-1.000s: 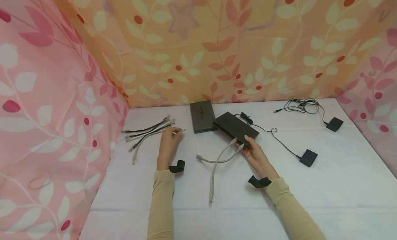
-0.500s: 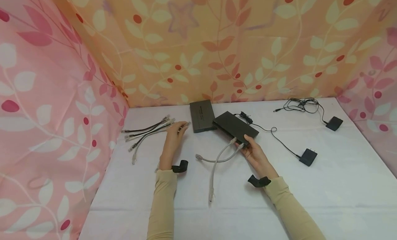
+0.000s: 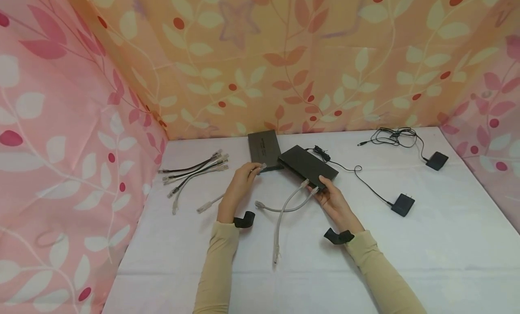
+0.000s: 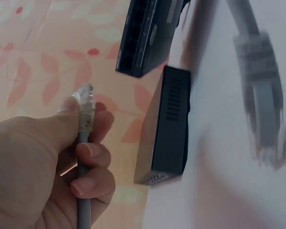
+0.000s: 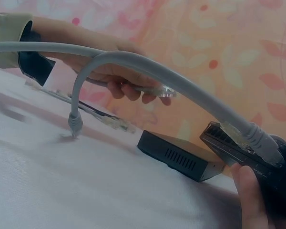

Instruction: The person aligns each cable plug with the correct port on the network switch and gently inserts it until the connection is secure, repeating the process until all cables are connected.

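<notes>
Grey cable (image 4: 84, 213) apparently runs through left grip (image 3: 240, 184).

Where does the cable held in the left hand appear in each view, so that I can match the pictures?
Head: cable near the centre, partly hidden by the left hand.
Left wrist: cable left of centre, from the bottom edge upward.
Right wrist: cable at upper middle, again partly hidden by that hand.
Shared landmark, all views: the unheld black box.

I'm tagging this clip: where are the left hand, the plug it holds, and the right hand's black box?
Left hand (image 3: 239, 184): head view, back of hand.
Plug (image 4: 87, 109): left wrist view, clear body.
Black box (image 3: 307, 165): head view, upper face.
</notes>
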Tool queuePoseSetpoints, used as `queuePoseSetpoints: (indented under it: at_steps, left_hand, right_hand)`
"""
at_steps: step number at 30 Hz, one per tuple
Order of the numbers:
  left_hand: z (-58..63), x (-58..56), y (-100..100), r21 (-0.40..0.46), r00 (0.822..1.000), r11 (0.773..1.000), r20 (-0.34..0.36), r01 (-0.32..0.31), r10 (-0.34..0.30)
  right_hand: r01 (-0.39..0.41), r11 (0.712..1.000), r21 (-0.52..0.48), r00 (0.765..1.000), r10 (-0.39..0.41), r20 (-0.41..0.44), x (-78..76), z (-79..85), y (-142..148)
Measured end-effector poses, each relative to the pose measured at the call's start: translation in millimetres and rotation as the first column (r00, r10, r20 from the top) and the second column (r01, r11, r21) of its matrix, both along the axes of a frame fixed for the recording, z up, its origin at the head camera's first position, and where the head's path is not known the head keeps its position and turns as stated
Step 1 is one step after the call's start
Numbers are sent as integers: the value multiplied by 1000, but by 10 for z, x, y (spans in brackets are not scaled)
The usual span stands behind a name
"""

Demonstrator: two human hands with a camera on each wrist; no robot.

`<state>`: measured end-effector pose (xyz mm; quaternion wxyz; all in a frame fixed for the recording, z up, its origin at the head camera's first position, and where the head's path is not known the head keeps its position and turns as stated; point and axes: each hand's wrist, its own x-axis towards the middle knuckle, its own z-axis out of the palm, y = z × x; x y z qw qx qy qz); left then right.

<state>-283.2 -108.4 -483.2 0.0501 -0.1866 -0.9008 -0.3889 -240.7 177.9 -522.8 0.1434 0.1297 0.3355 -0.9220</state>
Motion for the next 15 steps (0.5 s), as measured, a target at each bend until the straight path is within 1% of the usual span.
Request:
queuePoseSetpoints:
  at_steps: [3, 7, 11, 15]
  left_hand:
    - [13, 17, 74, -6, 1000, 999, -3, 31, -31]
    - [24, 44, 171, 27, 996, 997, 55, 71, -73]
    - [12, 76, 242, 39, 981, 989, 125, 142, -146]
    - [-15, 103, 291, 28, 966, 978, 148, 209, -210]
  right_hand:
    - [0, 1000, 12, 1000, 0, -2, -1, 4, -2]
    - [1, 1000, 23, 1000, -1, -14, 1, 3, -3]
    - [2, 1000, 23, 1000, -1, -24, 7, -4, -3]
    - [0, 1000, 19, 1000, 1, -25, 10, -10, 3]
